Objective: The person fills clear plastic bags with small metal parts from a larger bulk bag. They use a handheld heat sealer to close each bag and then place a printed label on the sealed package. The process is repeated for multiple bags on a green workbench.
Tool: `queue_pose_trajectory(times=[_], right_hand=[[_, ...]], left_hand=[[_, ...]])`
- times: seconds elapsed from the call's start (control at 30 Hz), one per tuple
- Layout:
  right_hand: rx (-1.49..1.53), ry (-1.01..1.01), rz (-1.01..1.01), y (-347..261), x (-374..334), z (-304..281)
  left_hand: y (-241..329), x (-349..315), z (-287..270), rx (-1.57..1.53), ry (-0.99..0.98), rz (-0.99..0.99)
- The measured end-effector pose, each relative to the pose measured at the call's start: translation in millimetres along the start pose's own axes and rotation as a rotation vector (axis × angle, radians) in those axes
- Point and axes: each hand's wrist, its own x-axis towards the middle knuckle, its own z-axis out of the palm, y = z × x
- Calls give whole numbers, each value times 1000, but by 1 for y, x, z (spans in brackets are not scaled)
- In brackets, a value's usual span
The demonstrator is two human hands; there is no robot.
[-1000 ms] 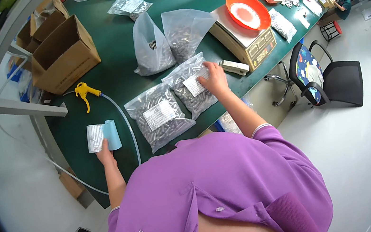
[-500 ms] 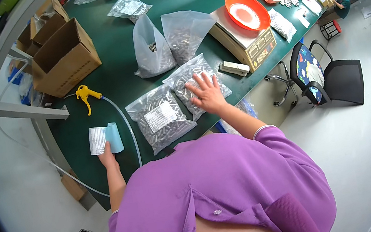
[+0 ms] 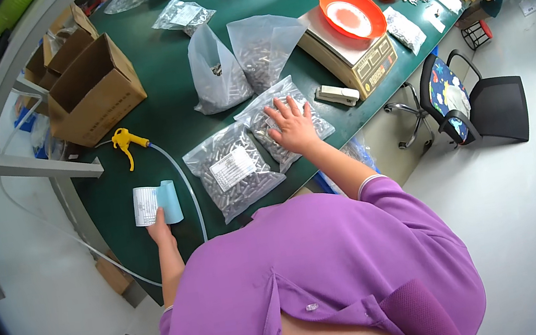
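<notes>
My left hand (image 3: 162, 230) grips a strip of labels (image 3: 147, 206), white on one side with a light blue backing curled over at its right. My right hand (image 3: 294, 129) lies flat, fingers spread, on a clear plastic bag (image 3: 260, 124) full of small grey metal cylinders. A white label partly shows under that palm. Just left of it rests another filled bag (image 3: 212, 162), with a white printed label on its front. Behind these, two open-topped plastic bags, the left bag (image 3: 223, 92) and the right bag (image 3: 263, 64), stand upright with metal parts inside.
A yellow air gun (image 3: 128, 141) with a clear hose lies near the left hand. Open cardboard boxes (image 3: 102, 102) stand at the left. On the right are a scale (image 3: 368, 69) carrying an orange bowl (image 3: 354, 14), a small white device (image 3: 338, 95) and a chair (image 3: 498, 109).
My right hand has shifted slightly left over the bag, its fingers still spread. The left hand keeps its hold on the label strip. The whole view has moved a little.
</notes>
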Motion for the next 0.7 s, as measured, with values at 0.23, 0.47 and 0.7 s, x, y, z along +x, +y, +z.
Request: queue_pose_trajectory(times=[0.23,0.47,0.7], right_hand=[[-2,-20,-169,-21,-12,8],[213,62,-384,-23,-43,-2],[1251,-359,155,3,-31,-21]], left_hand=[[17,-6,6,-155,43,-41],[86,-35,42,-384,-75,53],[119,-68,101,-298,-375,68]])
